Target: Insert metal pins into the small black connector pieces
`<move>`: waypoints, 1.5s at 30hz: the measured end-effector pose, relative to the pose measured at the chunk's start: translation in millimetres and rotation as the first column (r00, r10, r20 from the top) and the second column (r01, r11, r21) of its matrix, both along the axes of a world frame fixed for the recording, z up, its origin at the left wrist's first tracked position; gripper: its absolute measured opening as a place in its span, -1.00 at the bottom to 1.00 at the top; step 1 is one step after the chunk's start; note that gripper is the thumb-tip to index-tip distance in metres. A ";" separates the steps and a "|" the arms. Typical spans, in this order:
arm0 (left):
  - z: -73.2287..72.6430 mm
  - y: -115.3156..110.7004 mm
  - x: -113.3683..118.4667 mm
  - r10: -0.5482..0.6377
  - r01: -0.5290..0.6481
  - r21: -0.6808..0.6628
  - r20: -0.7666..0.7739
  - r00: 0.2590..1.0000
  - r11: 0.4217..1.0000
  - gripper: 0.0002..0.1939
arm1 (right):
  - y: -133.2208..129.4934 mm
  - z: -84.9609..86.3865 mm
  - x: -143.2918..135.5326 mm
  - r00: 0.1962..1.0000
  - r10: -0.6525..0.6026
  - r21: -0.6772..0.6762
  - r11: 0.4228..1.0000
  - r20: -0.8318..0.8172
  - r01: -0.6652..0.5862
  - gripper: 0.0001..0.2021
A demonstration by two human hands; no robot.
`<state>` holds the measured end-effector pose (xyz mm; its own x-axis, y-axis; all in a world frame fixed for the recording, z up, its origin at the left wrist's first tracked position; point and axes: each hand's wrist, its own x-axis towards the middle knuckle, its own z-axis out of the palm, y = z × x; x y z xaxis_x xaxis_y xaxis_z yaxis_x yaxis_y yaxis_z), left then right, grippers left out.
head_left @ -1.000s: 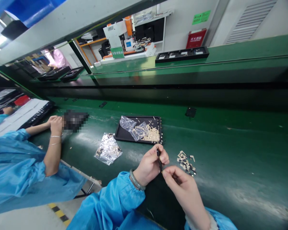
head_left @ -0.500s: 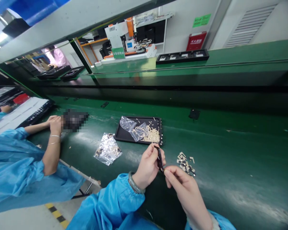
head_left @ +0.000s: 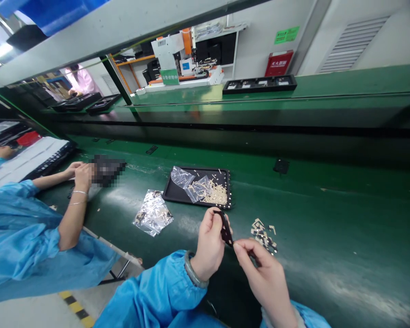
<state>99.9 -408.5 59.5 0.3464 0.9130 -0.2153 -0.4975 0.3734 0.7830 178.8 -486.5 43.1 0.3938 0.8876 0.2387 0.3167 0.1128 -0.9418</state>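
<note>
My left hand (head_left: pixel 208 243) is closed around a thin black plastic frame part (head_left: pixel 226 231), held tilted above the bench. At the lower end of that part, the thumb and forefinger of my right hand (head_left: pixel 263 273) are pinched together. Whatever sits between those fingertips is too small to make out. Just beyond my hands lies a black tray (head_left: pixel 175 191) with many small pale strips (head_left: pixel 218 193) and clear plastic bags (head_left: pixel 200 187) in it. To the right, a loose pile of L-shaped pale and black pieces (head_left: pixel 263 236) rests on the green bench.
A clear bag of small pieces (head_left: pixel 153 213) lies left of the tray. On the left, a co-worker's hands (head_left: pixel 82 175) touch a blurred dark object (head_left: pixel 106 171). A raised green shelf (head_left: pixel 345 89) runs behind, bearing a black compartment tray (head_left: pixel 259 85).
The black part has turned slightly in my left hand, showing more of its flat side. My right hand stays pinched at its lower end. The co-worker's hands have shifted slightly.
</note>
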 end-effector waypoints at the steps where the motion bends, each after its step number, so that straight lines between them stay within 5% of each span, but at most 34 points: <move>1: 0.1 -0.8 -0.2 0.013 -0.013 -0.001 -0.011 1.000 1.000 -0.80 | 0.0 0.7 -0.4 1.000 -0.004 0.009 1.000 0.017 0.004 -0.90; 8: -0.4 -4.0 -3.1 0.064 -0.064 0.006 -0.077 0.995 0.998 -0.81 | -1.3 3.1 -2.2 0.997 -0.026 0.048 0.999 0.073 0.022 -0.92; 19: -12.6 -8.6 -12.3 0.215 -0.102 0.359 -0.292 0.932 0.928 -0.81 | -2.3 6.9 -3.2 0.991 -0.043 0.072 0.997 0.129 0.034 -0.92; 24: -11.9 -9.2 -12.8 0.236 -0.090 0.381 -0.356 0.904 0.920 -0.80 | -4.2 4.9 -5.2 0.968 -0.080 0.167 0.985 0.240 0.040 -0.92; 28: -7.7 -10.8 -13.7 0.285 -0.094 0.425 -0.413 0.865 0.900 -0.78 | -4.1 2.1 -3.9 0.889 -0.144 0.266 0.964 0.434 0.026 -0.87; 33: -1.0 -12.0 -15.0 0.346 -0.123 0.494 -0.390 0.853 0.861 -0.77 | -5.9 6.9 -5.7 0.699 -0.191 0.257 0.966 0.689 0.011 -0.78; 38: -1.5 -4.6 -11.2 0.183 -0.109 0.226 -0.341 0.922 0.968 -0.73 | -12.1 14.9 12.0 0.676 0.103 0.147 0.942 0.730 -0.302 -0.68; 42: -1.9 2.9 -5.2 -0.030 0.016 -0.088 -0.157 0.987 0.996 -0.67 | -7.7 10.4 39.8 0.827 0.135 0.099 0.970 0.545 -0.224 -0.66; 45: -4.8 4.8 -1.1 -0.140 0.125 -0.261 -0.043 0.989 0.957 -0.64 | 0.3 3.6 48.2 0.825 0.193 0.045 0.966 0.532 -0.255 -0.66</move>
